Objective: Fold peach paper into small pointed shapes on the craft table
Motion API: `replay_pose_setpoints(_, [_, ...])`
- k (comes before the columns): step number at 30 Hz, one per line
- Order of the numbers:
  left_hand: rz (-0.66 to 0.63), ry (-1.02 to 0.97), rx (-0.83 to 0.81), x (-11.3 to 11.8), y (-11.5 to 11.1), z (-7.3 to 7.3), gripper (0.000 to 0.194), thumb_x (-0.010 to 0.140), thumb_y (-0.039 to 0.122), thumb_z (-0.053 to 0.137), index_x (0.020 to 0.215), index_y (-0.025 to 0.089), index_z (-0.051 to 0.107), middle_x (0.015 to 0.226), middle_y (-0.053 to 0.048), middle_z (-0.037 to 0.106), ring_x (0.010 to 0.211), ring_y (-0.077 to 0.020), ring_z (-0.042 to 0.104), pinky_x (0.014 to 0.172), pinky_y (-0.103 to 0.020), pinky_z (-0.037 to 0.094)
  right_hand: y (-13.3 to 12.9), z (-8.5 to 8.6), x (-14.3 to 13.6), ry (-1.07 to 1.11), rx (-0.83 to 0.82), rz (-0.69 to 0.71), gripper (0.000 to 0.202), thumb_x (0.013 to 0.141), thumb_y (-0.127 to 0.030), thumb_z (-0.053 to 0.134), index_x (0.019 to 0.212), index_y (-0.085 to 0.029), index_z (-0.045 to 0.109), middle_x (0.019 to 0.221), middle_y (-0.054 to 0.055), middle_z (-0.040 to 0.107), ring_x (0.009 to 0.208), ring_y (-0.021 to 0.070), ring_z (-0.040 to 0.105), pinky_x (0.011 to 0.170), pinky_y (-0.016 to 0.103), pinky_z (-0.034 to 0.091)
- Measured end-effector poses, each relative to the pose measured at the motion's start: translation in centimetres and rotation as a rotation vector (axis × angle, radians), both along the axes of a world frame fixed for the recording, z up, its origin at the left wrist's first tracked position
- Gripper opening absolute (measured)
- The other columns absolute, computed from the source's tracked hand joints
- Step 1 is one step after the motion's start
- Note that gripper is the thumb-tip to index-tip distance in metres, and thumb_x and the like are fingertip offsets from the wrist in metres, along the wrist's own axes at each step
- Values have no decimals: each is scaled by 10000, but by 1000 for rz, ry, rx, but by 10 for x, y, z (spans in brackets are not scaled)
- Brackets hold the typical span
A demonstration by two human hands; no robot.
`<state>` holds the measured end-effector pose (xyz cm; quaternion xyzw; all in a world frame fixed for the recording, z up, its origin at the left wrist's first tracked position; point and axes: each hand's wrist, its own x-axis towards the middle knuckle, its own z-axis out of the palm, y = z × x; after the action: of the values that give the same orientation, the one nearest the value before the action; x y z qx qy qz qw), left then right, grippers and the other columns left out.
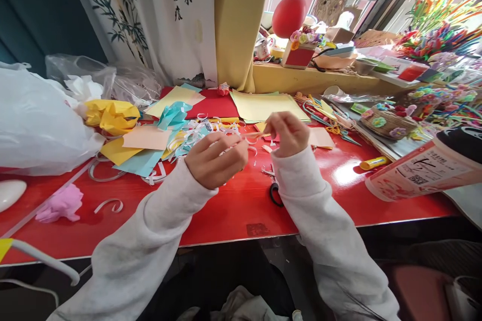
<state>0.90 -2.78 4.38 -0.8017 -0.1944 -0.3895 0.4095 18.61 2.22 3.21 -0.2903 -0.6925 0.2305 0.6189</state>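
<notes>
Above the red table [226, 210], my left hand [218, 159] is closed, with its fingers curled around one end of a thin pale pink paper strip [254, 135]. The strip stretches across to my right hand [286, 133], which pinches its other end. Behind my left hand lies a heap of curled paper shreds [196, 130] in white, blue and yellow. Black-handled scissors [276, 194] rest on the table, partly hidden by my right sleeve. A peach paper sheet [321, 138] lies just right of my right hand.
A large cup [425, 170] leans at the right, near a yellow tube [374, 163]. White plastic bags [45, 120] and pink crumpled paper [61, 204] are at the left. Yellow paper sheets [267, 105] lie at the back.
</notes>
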Motion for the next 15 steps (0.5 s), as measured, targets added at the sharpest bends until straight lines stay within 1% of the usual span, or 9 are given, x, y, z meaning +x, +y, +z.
replay_pose_setpoints(1, [-1,-65,-92,0,1,-1,55,749,128,512,788,163,530,831,3,619,819,-122,557,712,-256,423,4,1,6,34,11,-59,246,801,-372,428,740,-169,551,567,-20,531,441,44,443,449,204,398])
replay_pose_setpoints(3, [-12,-245,-357,-1,5,-4,45,771,204,499,796,168,512,804,-5,612,781,-111,555,691,-248,435,8,3,15,27,8,-118,267,801,-404,415,806,-187,569,578,-12,528,458,56,455,445,215,402])
replay_pose_setpoints(4, [-16,-326,-504,-1,8,-5,73,781,236,487,806,171,507,790,-2,606,756,-101,555,679,-238,439,9,3,17,-6,-5,-117,278,799,-416,414,838,-195,577,580,-7,527,471,66,464,448,224,407])
replay_pose_setpoints(6, [-35,-427,-756,-3,12,-9,113,788,275,470,833,179,510,786,11,601,726,-85,557,669,-220,445,7,3,17,-92,-35,-78,307,799,-430,406,924,-213,582,590,4,531,498,86,481,464,247,421])
replay_pose_setpoints(8, [-77,-484,-922,-5,15,-11,131,780,281,479,860,188,524,813,14,606,731,-83,565,685,-218,453,4,1,13,-153,-38,-44,348,808,-434,383,1037,-234,553,619,12,544,525,102,495,500,271,441])
replay_pose_setpoints(11, [-173,-538,-1045,-6,18,-14,166,768,271,495,903,193,550,860,1,616,741,-91,581,710,-228,466,3,-3,5,-196,7,-48,401,828,-419,343,1171,-252,466,697,24,567,563,113,503,562,300,457])
replay_pose_setpoints(15, [-265,-560,-1082,-8,20,-14,233,775,276,479,973,194,571,923,-24,619,722,-95,592,706,-232,481,5,-9,-2,-224,72,-80,434,857,-387,262,1266,-266,343,808,39,566,591,113,486,600,300,448])
